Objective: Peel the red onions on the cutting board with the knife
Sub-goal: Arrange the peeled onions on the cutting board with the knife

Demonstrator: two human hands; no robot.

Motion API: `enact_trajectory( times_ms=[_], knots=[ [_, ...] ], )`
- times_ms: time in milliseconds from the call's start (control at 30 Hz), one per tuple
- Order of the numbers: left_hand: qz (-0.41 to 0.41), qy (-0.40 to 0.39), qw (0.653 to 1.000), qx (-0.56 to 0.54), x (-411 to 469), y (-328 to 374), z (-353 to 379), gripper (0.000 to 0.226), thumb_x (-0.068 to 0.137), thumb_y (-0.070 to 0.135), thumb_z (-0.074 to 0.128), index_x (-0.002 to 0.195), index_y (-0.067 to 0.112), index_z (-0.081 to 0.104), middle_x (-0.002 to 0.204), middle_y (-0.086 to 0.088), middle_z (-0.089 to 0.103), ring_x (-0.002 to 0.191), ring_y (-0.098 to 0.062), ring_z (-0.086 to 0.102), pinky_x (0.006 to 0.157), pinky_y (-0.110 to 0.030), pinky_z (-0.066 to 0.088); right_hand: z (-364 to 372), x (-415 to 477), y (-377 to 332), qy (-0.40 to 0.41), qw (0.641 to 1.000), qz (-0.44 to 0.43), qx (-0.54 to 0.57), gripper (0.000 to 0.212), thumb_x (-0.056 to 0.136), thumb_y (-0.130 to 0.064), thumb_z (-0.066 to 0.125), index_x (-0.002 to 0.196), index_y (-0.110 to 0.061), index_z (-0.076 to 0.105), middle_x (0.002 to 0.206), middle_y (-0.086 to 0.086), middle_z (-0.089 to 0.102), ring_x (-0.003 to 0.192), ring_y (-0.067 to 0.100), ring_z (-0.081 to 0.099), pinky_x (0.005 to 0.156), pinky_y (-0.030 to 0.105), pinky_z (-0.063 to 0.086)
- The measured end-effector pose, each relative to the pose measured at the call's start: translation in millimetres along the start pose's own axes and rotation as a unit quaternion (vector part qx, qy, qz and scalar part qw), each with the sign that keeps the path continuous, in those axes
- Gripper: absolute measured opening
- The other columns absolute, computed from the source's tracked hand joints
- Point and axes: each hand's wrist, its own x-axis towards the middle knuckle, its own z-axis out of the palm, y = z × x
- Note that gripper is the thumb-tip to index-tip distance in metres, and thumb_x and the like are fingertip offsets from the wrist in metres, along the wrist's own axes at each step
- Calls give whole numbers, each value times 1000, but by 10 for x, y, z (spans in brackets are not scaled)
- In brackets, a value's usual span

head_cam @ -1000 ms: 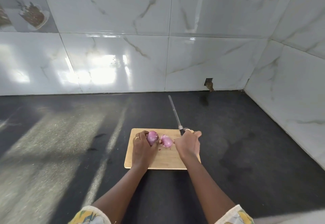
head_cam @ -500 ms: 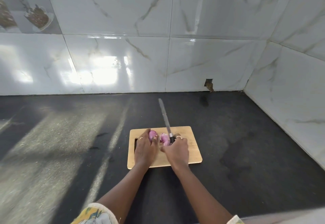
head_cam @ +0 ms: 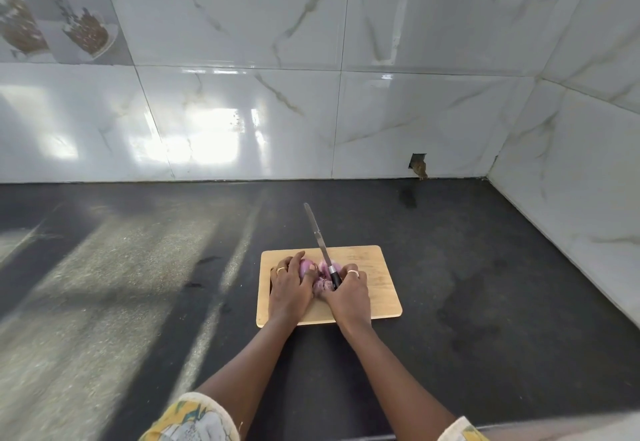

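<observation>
Nearest me, both forearms run out of patterned sleeves (head_cam: pixel 194 420) to the work. My judgement is that the step in hand is lifting skin from an onion. To do it well I should catch only the dry outer layer with the blade near the handle, pull it against my thumb and keep the edge turned away from my other fingers.

My left hand (head_cam: pixel 289 288) is curled over the leftmost of the red onions (head_cam: pixel 306 267) and clamps it to the cutting board (head_cam: pixel 377 288). My right hand (head_cam: pixel 349 297) is wrapped tightly round the black handle of the knife (head_cam: pixel 320 238). I cannot tell whether it also touches the purplish piece just beside it.

The onions lie together on the board's left half, between my hands. The blade points away from me, past the board's far edge and over the dark counter (head_cam: pixel 485 267). Beyond that stands the tiled wall (head_cam: pixel 242 111).
</observation>
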Motion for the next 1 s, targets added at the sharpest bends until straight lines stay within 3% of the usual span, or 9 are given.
enact_trajectory(
  times_ms=[133, 233, 333, 500, 600, 667, 767, 867, 1000],
  knots=[
    [32, 4, 999, 25, -28, 11, -6, 45, 96, 36, 40, 138, 20, 40, 142, -6, 39, 130, -25, 28, 110, -34, 22, -121, 32, 46, 50, 997, 36, 43, 44, 86, -49, 58, 109, -12, 53, 111, 4, 57, 99, 27, 58, 81, 34, 46],
    [66, -14, 995, 67, -76, 12, 32, 55, 93, 45, 42, 140, 18, 34, 143, -4, 36, 133, -22, 29, 110, -33, 23, -197, 70, 61, 82, 995, 52, 12, 28, 93, -28, 48, 112, -7, 53, 115, 10, 56, 101, 29, 57, 80, 35, 44],
    [70, 13, 994, 86, -105, 42, 78, 54, 95, 42, 39, 139, 13, 33, 143, -6, 36, 131, -23, 34, 109, -33, 27, -209, 101, 66, 86, 993, 50, -63, 28, 96, -13, 43, 122, -6, 48, 118, 13, 50, 100, 29, 56, 81, 33, 43],
    [74, 35, 991, 102, -87, 52, 109, 52, 96, 37, 38, 138, 7, 34, 140, -10, 40, 130, -24, 35, 109, -33, 28, -170, 75, 150, 98, 975, 71, -185, 37, 97, -7, 33, 133, -8, 43, 123, 12, 50, 113, 28, 49, 96, 34, 38],
    [86, 32, 989, 115, -86, 46, 116, 54, 97, 39, 34, 140, 6, 31, 142, -10, 39, 133, -23, 31, 111, -31, 24, -157, 59, 141, 87, 971, 114, -190, 38, 98, -9, 34, 135, -9, 38, 126, 12, 48, 118, 29, 46, 98, 37, 36],
    [99, 26, 985, 136, -80, 37, 119, 65, 94, 50, 22, 141, 6, 28, 141, -11, 41, 135, -22, 29, 112, -29, 20, -148, 67, 133, 74, 973, 131, -176, 39, 98, -9, 34, 137, -8, 35, 127, 13, 46, 119, 30, 43, 99, 39, 35],
    [122, 10, 979, 161, -49, 2, 124, 90, 76, 60, -7, 144, 6, 18, 145, -8, 38, 138, -18, 23, 114, -25, 10, -140, 72, 125, 63, 974, 140, -168, 40, 97, -7, 35, 137, -7, 33, 129, 14, 43, 121, 31, 41, 100, 39, 35],
    [113, -24, 983, 141, -26, -21, 130, 99, 71, 68, -15, 147, 7, 4, 153, -4, 22, 140, -16, 17, 115, -24, 2, -149, 66, 118, 54, 976, 143, -156, 42, 94, -5, 37, 136, -7, 34, 130, 14, 41, 121, 32, 40, 100, 40, 34],
    [98, -56, 985, 134, 28, -112, 173, 85, 76, 65, -10, 144, 14, -20, 152, -1, 21, 140, -15, 17, 117, -32, 3, -193, 60, 109, 44, 977, 156, -136, 43, 91, -4, 40, 134, -7, 36, 131, 15, 40, 122, 33, 39, 102, 41, 32]
  ],
)
